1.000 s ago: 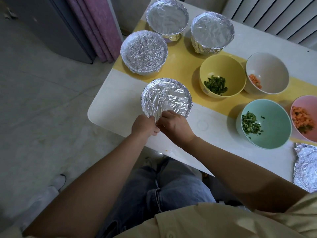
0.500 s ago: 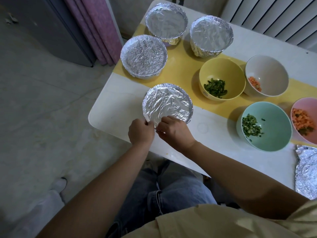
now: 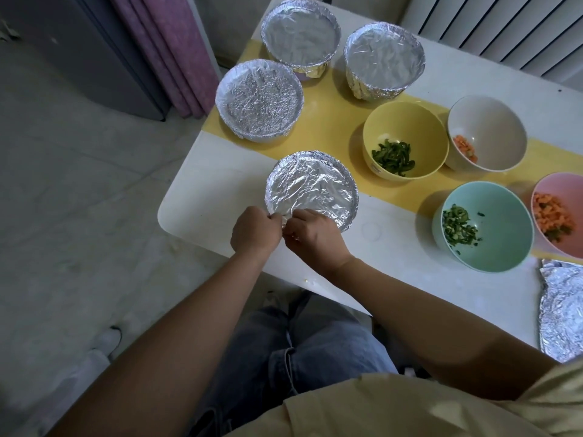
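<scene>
At the near left corner of the white table [image 3: 208, 197], the foil-covered bowl [image 3: 312, 187] stands upright just short of the yellow strip [image 3: 334, 127], with both hands on the part of its rim closest to the person. Over the last second the bowl has not shifted and neither hand has left that spot. The left hand [image 3: 255, 231] and right hand [image 3: 315, 236] have only drawn closer, so their knuckles nearly meet. Both sets of fingers are curled, and the fingertips nip a small tuck of foil at the rim — how firmly is hidden under the knuckles. That reads as the last crimp on this cover, the sheet already lying stretched over the rest of the mouth.

The bowl is round, so it has no long axis; its mouth faces straight up under the foil, and the pinched tuck points back toward the person. Three more foil-wrapped bowls [image 3: 259, 100] sit beyond it — apparently finished — while the yellow bowl [image 3: 407, 121] and teal bowl [image 3: 504, 222] of chopped greens are uncovered.
</scene>
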`<state>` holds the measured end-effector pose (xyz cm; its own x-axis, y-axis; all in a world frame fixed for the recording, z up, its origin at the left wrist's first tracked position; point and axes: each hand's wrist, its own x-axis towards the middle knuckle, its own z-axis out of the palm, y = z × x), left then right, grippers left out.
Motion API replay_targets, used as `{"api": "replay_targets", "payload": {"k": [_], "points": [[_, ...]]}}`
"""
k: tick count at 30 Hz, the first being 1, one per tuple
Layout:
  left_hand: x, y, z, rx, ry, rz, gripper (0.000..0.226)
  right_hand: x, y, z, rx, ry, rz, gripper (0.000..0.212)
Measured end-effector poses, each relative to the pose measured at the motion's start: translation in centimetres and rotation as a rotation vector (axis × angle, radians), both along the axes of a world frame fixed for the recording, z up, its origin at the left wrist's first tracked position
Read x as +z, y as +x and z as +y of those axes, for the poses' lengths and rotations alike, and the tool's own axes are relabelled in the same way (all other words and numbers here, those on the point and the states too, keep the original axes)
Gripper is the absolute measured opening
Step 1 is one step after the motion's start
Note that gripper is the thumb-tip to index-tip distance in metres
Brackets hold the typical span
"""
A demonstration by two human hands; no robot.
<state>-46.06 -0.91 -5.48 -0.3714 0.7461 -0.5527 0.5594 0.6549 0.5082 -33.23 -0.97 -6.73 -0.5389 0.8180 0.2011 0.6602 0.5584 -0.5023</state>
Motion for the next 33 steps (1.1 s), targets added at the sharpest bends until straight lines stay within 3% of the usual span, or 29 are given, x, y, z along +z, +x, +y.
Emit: {"api": "replay_targets", "payload": {"k": [6, 9, 13, 19, 21, 25, 29, 33], "points": [[0.5, -0.7, 0.5, -0.019, -0.044, -0.093, 0.031, 0.1, 0.5, -0.1, 0.058, -0.040, 0.002, 0.008], [0.6, -1.4, 0.9, 0.034, -0.047, -0.144, 0.030, 0.3, 2.3, 0.0, 0.127, -0.041, -0.051, 0.029], [1.2, -1.1, 0.3, 0.148, -0.022, -0.234, 0.033, 0.2, 4.3, -0.2, 0.133, 0.022, -0.055, 0.011], [-0.7, 0.8, -1.2, 0.288, -0.085, -0.394, 0.027, 0.1, 2.5, -0.2, 0.088, 0.046, -0.035, 0.013], [-1.2, 0.6, -1.0, 0.311, -0.065, -0.380, 0.036, 0.2, 2.2, -0.3, 0.074, 0.033, -0.036, 0.014], [0.2, 0.2, -0.8, 0.296, -0.090, -0.348, 0.031, 0.3, 1.9, -0.4, 0.063, 0.036, -0.036, 0.016], [-1.3, -0.4, -0.5, 0.223, -0.008, -0.238, 0.049, 0.2, 1.5, -0.5, 0.056, 0.041, -0.039, 0.018], [-1.6, -0.8, -0.4, 0.177, -0.011, -0.196, 0.054, 0.0, 1.2, -0.7, 0.031, 0.041, -0.036, 0.018]]}}
